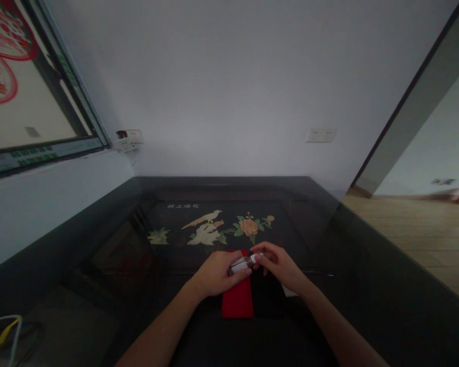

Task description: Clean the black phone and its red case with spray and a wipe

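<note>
A small bottle (238,265) with a pale label and a white cap (255,258) lies tilted between my two hands. My left hand (219,272) is wrapped round the bottle's body, thumb along its near side. The fingers of my right hand (276,262) pinch the white cap, which sits at the bottle's neck. Below the bottle, a flat red cloth or pouch (237,300) lies on the dark table, partly covered by my left hand. Under my right wrist shows the corner of a white flat item (289,292), mostly hidden.
The glossy black table (168,326) carries an inlaid picture of birds and flowers (248,227). A pale wall with sockets (321,135) stands behind it, a window (34,92) at the left. White and yellow cables (7,334) lie at the lower left.
</note>
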Demonstrator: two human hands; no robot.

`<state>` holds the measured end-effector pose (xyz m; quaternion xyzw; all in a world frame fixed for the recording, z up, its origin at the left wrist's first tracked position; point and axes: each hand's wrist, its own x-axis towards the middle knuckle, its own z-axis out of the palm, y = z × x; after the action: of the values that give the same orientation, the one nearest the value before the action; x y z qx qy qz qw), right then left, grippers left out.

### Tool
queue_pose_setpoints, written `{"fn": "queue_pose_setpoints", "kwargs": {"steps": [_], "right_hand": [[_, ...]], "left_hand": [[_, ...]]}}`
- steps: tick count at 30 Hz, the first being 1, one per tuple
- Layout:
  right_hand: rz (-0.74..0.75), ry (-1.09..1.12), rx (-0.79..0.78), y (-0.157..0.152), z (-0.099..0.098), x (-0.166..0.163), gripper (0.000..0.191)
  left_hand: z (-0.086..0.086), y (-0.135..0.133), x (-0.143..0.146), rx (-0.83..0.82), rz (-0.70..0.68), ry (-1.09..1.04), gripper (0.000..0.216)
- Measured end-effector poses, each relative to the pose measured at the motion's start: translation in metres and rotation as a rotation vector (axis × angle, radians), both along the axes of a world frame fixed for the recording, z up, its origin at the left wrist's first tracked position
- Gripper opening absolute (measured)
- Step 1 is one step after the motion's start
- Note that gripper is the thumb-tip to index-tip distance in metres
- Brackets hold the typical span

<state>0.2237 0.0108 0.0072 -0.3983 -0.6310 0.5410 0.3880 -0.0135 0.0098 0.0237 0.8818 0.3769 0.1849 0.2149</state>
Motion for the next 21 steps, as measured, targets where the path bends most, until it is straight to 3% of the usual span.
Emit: {"fn": "queue_pose_setpoints", "kwargs": {"steps": [10,14,21], "right_hand": [[0.097,0.047,-0.020,-0.0014,0.0031,0.0041,0.033],[0.063,0.025,-0.016,-0.0013,-0.0003,0.0020,0.038],[0.049,-0.079,0.019,-0.0047,0.0031,0.0008,0.029]], "left_hand": [[0.0000,0.0005,0.0001,0.018,0.014,-0.001,0.038],[0.0014,0.0005,0.0004,0.011,-0.004,-0.006,0.037],[-0.0021,0.0012,-0.0003,0.016,0.014,-0.001,0.036]]}}
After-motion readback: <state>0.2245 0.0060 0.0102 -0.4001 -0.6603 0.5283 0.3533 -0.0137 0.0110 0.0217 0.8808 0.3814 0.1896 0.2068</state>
